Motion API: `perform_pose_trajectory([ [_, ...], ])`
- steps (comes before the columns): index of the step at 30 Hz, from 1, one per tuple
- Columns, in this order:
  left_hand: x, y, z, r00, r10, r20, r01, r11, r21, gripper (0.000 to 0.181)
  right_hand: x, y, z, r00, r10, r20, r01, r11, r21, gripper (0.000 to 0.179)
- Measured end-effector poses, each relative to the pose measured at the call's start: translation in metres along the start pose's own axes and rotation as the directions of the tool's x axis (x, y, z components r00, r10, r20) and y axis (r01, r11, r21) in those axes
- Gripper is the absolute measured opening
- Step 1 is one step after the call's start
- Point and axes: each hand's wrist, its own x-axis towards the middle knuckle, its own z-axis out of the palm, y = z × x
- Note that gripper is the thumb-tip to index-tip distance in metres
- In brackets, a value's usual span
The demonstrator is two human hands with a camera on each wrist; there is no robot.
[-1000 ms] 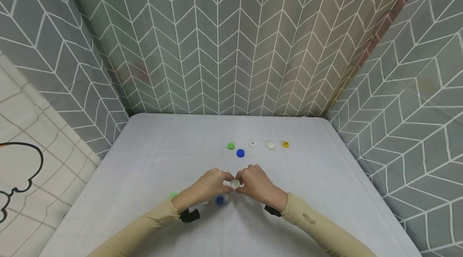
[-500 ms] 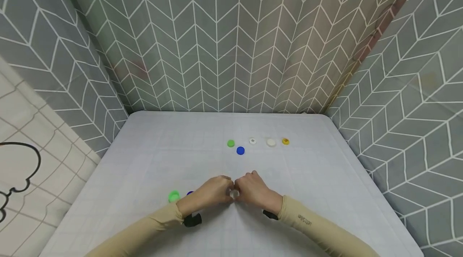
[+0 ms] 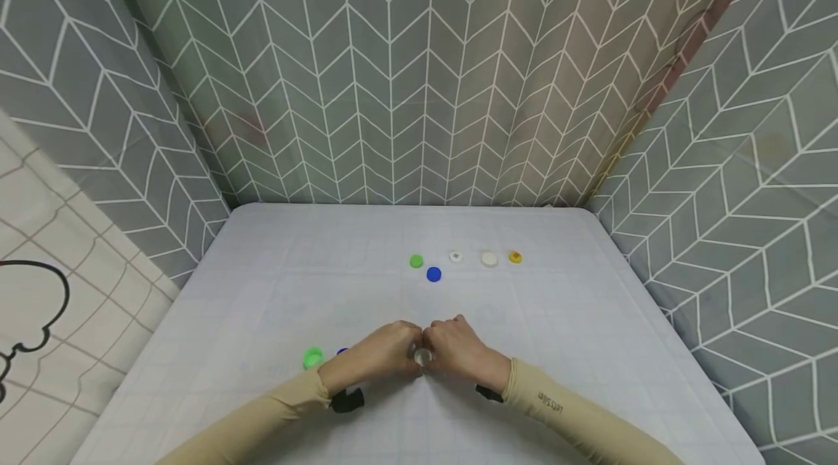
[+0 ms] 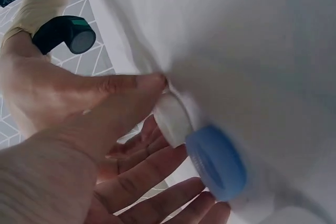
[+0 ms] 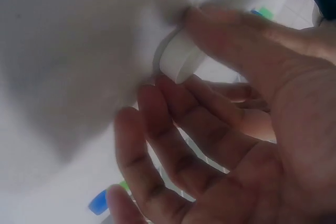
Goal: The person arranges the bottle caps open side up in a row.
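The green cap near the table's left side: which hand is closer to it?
Left. The left hand lies just right of the green cap; the right hand is beyond it, farther right.

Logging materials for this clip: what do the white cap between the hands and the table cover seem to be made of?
White cap: probably moulded plastic, with a smooth matte face and a clean round rim; blur hides any ribbing. Table cover: probably a thin cloth or plastic sheet, pale grey-white and matte, with a faint grid; which one is unclear.
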Motion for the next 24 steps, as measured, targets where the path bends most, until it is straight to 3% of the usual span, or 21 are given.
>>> perform_pose_trajectory([
  [6, 0.006, 0.006, -0.005, 0.994, -0.083, 0.075, 0.087, 0.995, -0.050, 0.028, -0.005, 0.005, -0.005, 1.000, 0.005, 0.031, -0.005, 1.000, -0.003, 0.037],
  [10, 0.012, 0.011, -0.014, 0.990, -0.101, 0.100, 0.108, 0.992, -0.068, 0.032, -0.007, 0.011, -0.012, 0.998, 0.036, 0.043, -0.037, 0.999, 0.036, 0.040],
  [16, 0.025, 0.018, -0.026, 0.995, -0.042, 0.093, 0.047, 0.998, -0.044, 0.034, -0.009, 0.018, -0.021, 0.994, 0.100, 0.050, -0.105, 0.987, 0.123, 0.037],
  [24, 0.049, 0.026, -0.038, 0.995, 0.026, 0.100, -0.024, 0.999, -0.027, 0.030, -0.014, 0.031, -0.036, 0.992, 0.124, 0.007, -0.124, 0.980, 0.153, 0.031],
])
